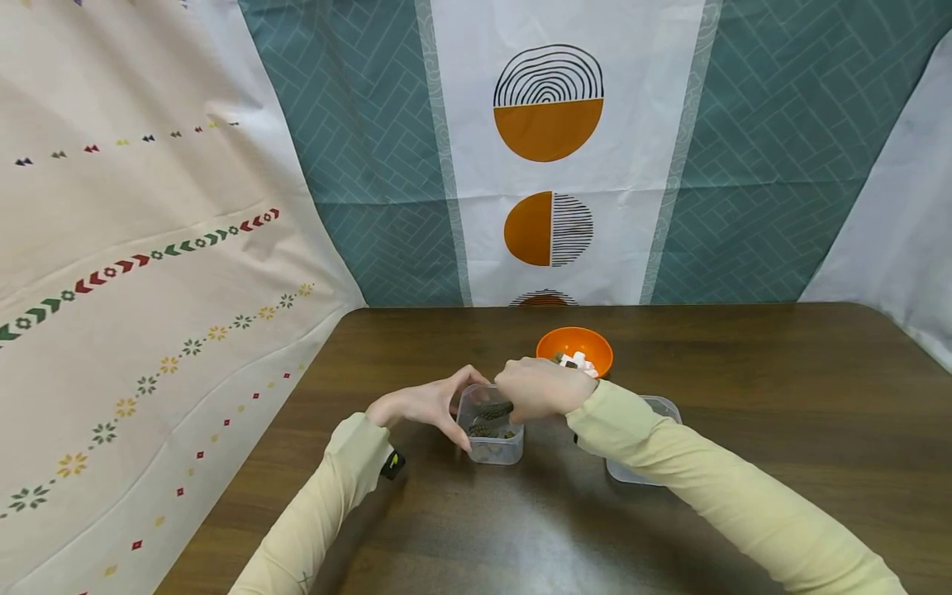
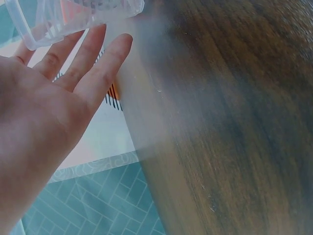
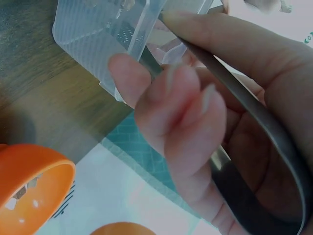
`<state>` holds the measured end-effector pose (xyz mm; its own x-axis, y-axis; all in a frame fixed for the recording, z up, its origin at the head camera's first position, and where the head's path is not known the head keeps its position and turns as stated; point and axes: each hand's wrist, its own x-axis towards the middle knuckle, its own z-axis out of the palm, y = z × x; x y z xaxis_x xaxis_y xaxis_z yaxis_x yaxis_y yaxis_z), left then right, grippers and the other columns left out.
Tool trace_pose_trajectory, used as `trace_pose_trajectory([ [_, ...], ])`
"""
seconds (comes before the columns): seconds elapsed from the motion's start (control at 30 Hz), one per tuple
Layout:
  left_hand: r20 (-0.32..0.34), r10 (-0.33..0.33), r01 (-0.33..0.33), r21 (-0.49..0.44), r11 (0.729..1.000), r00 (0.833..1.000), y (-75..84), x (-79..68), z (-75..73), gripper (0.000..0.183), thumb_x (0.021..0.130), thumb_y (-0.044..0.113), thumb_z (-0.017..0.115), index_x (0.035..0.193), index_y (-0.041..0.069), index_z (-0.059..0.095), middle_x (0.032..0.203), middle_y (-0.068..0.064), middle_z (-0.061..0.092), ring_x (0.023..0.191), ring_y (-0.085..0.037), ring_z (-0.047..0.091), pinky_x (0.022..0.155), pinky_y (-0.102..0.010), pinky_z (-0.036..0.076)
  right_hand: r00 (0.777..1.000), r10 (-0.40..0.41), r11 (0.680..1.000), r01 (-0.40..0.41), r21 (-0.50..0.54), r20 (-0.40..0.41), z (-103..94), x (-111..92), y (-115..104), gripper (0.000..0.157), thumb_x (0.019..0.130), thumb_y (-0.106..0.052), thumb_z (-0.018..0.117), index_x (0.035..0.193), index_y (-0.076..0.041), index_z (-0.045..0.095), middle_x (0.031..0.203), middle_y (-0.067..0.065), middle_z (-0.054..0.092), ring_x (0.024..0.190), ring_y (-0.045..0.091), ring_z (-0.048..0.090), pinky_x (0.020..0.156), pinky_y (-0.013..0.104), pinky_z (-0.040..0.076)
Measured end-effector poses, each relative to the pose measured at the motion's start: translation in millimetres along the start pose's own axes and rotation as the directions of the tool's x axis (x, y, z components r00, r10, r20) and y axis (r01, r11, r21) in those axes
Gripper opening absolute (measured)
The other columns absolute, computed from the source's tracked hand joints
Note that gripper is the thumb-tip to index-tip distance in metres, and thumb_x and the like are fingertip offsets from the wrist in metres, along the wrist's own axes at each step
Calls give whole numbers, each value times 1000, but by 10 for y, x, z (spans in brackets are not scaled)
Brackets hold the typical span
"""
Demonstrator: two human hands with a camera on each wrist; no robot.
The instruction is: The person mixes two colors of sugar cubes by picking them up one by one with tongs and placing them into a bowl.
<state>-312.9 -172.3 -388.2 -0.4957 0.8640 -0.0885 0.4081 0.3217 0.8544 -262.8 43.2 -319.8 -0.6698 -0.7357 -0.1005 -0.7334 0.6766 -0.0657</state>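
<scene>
A clear plastic container (image 1: 497,450) stands on the table, with a few small pieces inside that are too small to name. My left hand (image 1: 427,405) holds its left side, thumb at the near corner and fingers at the far one. In the left wrist view, the fingers (image 2: 90,54) reach up to the container's wall. My right hand (image 1: 539,387) grips metal tongs (image 3: 254,112) by their bent arms, fingers curled between and around them. The tongs' dark, perforated tips (image 1: 494,411) are down inside the container.
An orange bowl (image 1: 546,343) behind the right hand holds white and brown pieces. Under the right forearm lies another clear plastic container or lid (image 1: 664,406), partly hidden by the sleeve. Patterned cloths (image 1: 372,165) hang behind and left of the wooden table (image 1: 781,397).
</scene>
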Motion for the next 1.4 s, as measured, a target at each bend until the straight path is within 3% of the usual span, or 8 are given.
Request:
trace_pose_trajectory([
  [0.23,-11,-7,8,19,1000,1000,8,-3,5,78,68,14,81,126,8,29,126,-9,37,116,-20,37,88,-44,38,1000,19,1000,-19,2,17,-25,5,19,15,73,-20,77,71,-9,67,56,-7,51,47,9,48,48,22,42],
  [0.5,-6,-10,10,23,1000,1000,-2,-5,3,79,67,14,81,126,10,29,127,-7,36,116,-18,37,88,-45,37,1000,16,1000,-16,11,23,14,35,-2,13,75,-15,74,69,-10,64,52,-5,47,44,10,42,44,21,35],
  [1.07,-10,-30,31,43,999,999,6,-7,0,79,68,18,81,126,10,29,125,-8,36,115,-20,36,88,-43,37,999,-46,998,45,43,12,-8,-40,76,21,78,-12,70,59,-11,62,44,-8,46,36,8,44,41,20,40],
  [1.4,-5,-36,36,37,999,999,24,-9,4,78,69,10,80,127,9,28,126,-8,36,116,-22,35,87,-43,37,999,-49,983,47,177,4,-74,-179,147,23,80,-16,69,59,-15,60,43,-6,47,29,10,43,39,22,41],
])
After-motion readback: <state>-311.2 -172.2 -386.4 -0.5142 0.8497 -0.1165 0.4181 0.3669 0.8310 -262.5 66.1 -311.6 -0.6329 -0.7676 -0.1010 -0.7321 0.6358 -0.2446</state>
